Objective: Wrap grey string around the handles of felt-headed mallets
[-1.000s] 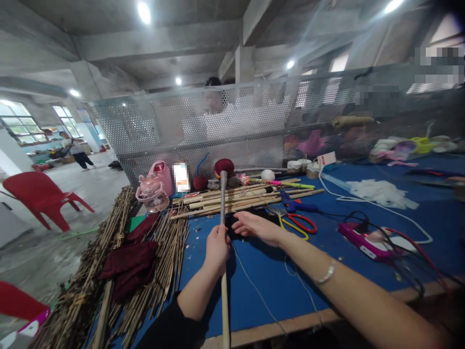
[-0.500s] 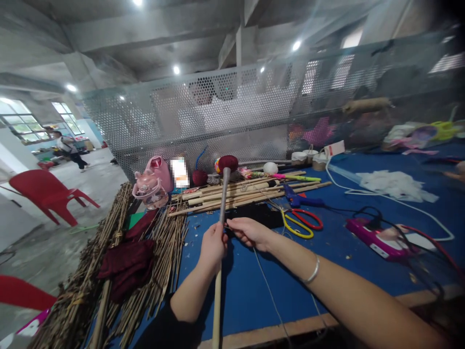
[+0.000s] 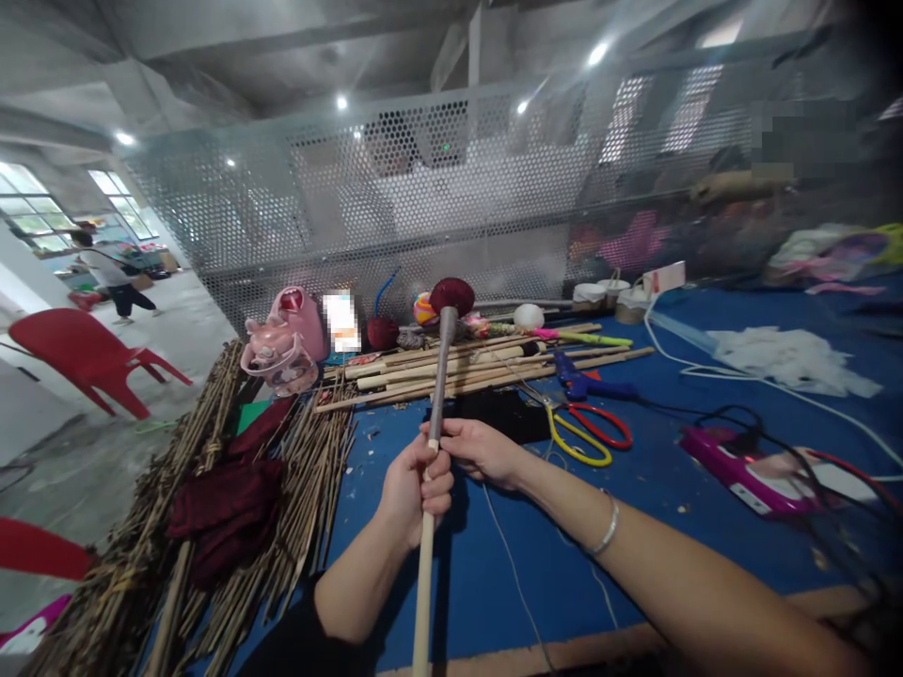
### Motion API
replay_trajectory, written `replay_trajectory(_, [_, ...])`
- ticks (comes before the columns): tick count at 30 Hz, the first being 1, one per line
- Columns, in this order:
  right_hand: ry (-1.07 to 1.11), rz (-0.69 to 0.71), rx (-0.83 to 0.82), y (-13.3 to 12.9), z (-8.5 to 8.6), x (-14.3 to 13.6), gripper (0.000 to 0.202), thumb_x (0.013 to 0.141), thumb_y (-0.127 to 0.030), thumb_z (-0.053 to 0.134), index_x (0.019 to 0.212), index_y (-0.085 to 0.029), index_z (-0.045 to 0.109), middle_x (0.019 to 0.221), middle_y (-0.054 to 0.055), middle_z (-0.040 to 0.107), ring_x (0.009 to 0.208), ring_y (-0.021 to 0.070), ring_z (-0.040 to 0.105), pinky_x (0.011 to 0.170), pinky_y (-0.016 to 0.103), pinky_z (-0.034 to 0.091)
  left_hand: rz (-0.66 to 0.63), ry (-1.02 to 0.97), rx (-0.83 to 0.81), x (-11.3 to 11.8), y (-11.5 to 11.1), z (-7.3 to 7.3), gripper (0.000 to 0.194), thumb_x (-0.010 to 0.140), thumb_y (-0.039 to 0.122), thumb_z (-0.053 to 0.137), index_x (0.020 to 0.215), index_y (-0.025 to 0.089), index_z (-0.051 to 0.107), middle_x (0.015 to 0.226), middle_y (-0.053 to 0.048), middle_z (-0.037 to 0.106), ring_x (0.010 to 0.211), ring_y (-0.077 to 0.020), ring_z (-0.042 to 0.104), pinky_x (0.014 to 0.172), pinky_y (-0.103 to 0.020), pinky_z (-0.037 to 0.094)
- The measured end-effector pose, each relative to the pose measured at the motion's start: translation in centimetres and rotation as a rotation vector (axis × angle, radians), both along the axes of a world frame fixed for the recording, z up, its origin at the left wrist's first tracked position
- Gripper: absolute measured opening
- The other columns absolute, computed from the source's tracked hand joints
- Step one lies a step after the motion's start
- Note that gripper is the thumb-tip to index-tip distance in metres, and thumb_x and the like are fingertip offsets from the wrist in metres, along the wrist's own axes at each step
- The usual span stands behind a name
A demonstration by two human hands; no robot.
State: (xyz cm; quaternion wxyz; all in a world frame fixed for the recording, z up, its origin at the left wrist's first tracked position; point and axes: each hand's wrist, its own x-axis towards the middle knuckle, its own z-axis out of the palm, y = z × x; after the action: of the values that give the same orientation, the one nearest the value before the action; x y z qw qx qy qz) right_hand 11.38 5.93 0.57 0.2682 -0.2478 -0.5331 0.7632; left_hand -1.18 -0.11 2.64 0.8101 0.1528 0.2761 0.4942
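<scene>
Sticks, thin and brown [image 3: 300, 498], lay left. Centrally, my left hand [image 3: 413, 489] clamped a pale wooden rod [image 3: 424, 583]; grey wrapping [image 3: 441, 376] looked done from its far dark-red ball [image 3: 452, 295] to my fingers, leaving bare wood nearer. My right hand [image 3: 490, 454] met it; its grip I couldn't tell.

The scene is viewed from the wearer's head, forward and down over the hands [image 3: 448, 465] and tabletop [image 3: 494, 574], with the room taken in beyond.

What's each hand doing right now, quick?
Left hand: closed around the wooden stick.
Right hand: fingers bent at the stick's grey wrapping; can't tell if they're gripping.
</scene>
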Motion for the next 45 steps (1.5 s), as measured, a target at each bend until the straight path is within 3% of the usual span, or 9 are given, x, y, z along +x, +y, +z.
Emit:
replay_trajectory(3, [0.048, 0.019, -0.093, -0.2, -0.5, 0.0, 0.034, 0.071, -0.035, 0.061, 0.098, -0.017, 0.052, 0.047, -0.01, 0.035, 0.033, 0.0013, 0.014, 0.031, 0.017, 0.007, -0.184, -0.138, -0.04, -0.3, 0.1, -0.5, 0.023, 0.065, 0.024, 0.046, 0.051, 0.017, 0.029, 0.039, 0.009, 0.016, 0.029, 0.0007, 0.01, 0.026, -0.01, 0.007])
replay_trajectory(6, [0.016, -0.029, -0.072, -0.1, -0.5, -0.1, 0.027, 0.071, -0.036, 0.061, 0.086, -0.016, 0.053, 0.047, -0.01, 0.034, 0.034, 0.0015, 0.016, 0.032, 0.017, 0.006, -0.161, -0.077, -0.025, 0.2, 0.3, -1.1, 0.027, 0.065, 0.025, 0.048, 0.05, 0.018, 0.026, 0.038, 0.01, 0.016, 0.028, 0.0016, 0.012, 0.027, -0.009, 0.008])
replay_trajectory(11, [-0.115, -0.174, 0.081, 0.9, -0.3, 0.3, 0.022, 0.07, -0.034, 0.058, 0.072, -0.012, 0.053, 0.045, -0.007, 0.038, 0.037, 0.0034, 0.026, 0.036, 0.018, 0.017, 0.187, 0.625, 0.132, 1.9, 0.4, -2.8, 0.021, 0.065, 0.024, 0.057, 0.079, 0.018, 0.044, 0.049, 0.007, 0.045, 0.031, -0.0044, 0.039, 0.028, -0.012, 0.022])
replay_trajectory(16, [-0.119, -0.281, 0.271, 2.2, -0.8, 0.5, 0.018, 0.069, -0.028, 0.058, 0.07, -0.011, 0.054, 0.062, -0.001, 0.051, 0.057, 0.0081, 0.043, 0.056, 0.021, 0.034, 0.277, 1.099, 0.291, 2.1, 0.8, -4.1, 0.027, 0.07, 0.041, 0.056, 0.064, 0.018, 0.043, 0.042, 0.008, 0.041, 0.03, -0.0059, 0.041, 0.03, -0.016, 0.028])
replay_trajectory(26, [-0.119, -0.328, 0.31, 3.7, -0.6, -0.4, 0.02, 0.07, -0.032, 0.057, 0.069, -0.012, 0.055, 0.059, -0.002, 0.049, 0.053, 0.0072, 0.04, 0.05, 0.019, 0.031, 0.334, 1.193, 0.372, 1.0, 2.6, -3.7, 0.028, 0.069, 0.043, 0.057, 0.064, 0.018, 0.047, 0.043, 0.006, 0.046, 0.034, -0.0071, 0.046, 0.036, -0.016, 0.032])
replay_trajectory(32, [-0.125, -0.15, 0.022, 3.2, 0.1, 0.1, 0.032, 0.071, -0.046, 0.055, 0.08, -0.016, 0.051, 0.04, -0.012, 0.022, 0.034, 0.0033, 0.011, 0.035, 0.018, 0.007, 0.203, 1.033, 0.421, 1.3, 2.1, -3.3, 0.037, 0.074, 0.051, 0.047, 0.077, 0.015, 0.053, 0.047, 0.003, 0.053, 0.033, -0.0077, 0.046, 0.032, -0.016, 0.03])
replay_trajectory(37, [-0.134, -0.232, 0.123, 2.4, 0.7, 0.3, 0.034, 0.067, -0.045, 0.06, 0.063, -0.016, 0.043, 0.044, -0.006, 0.041, 0.036, 0.0038, 0.028, 0.036, 0.018, 0.014, 0.097, 0.946, 0.411, 1.8, 1.5, -2.9, 0.045, 0.076, 0.055, 0.039, 0.086, 0.013, 0.053, 0.049, 0.001, 0.054, 0.034, -0.0086, 0.046, 0.034, -0.018, 0.03])
replay_trajectory(42, [-0.248, -0.371, 0.23, 2.3, 0.2, 0.7, 0.035, 0.065, -0.041, 0.061, 0.053, -0.014, 0.042, 0.046, -0.006, 0.038, 0.044, 0.0047, 0.03, 0.042, 0.02, 0.021, 0.26, 1.167, 0.461, 1.4, 1.5, -2.9, 0.031, 0.068, 0.045, 0.059, 0.068, 0.014, 0.056, 0.048, 0.003, 0.05, 0.043, -0.0068, 0.044, 0.043, -0.018, 0.03])
replay_trajectory(45, [-0.291, -0.342, 0.23, 2.6, -0.3, 1.2, 0.033, 0.067, -0.041, 0.06, 0.056, -0.014, 0.045, 0.044, -0.007, 0.035, 0.041, 0.0039, 0.027, 0.04, 0.019, 0.018, 0.142, 1.051, 0.401, 1.2, 1.7, -3.0, 0.035, 0.066, 0.048, 0.058, 0.073, 0.014, 0.056, 0.05, 0.002, 0.054, 0.04, -0.0085, 0.047, 0.042, -0.02, 0.032])
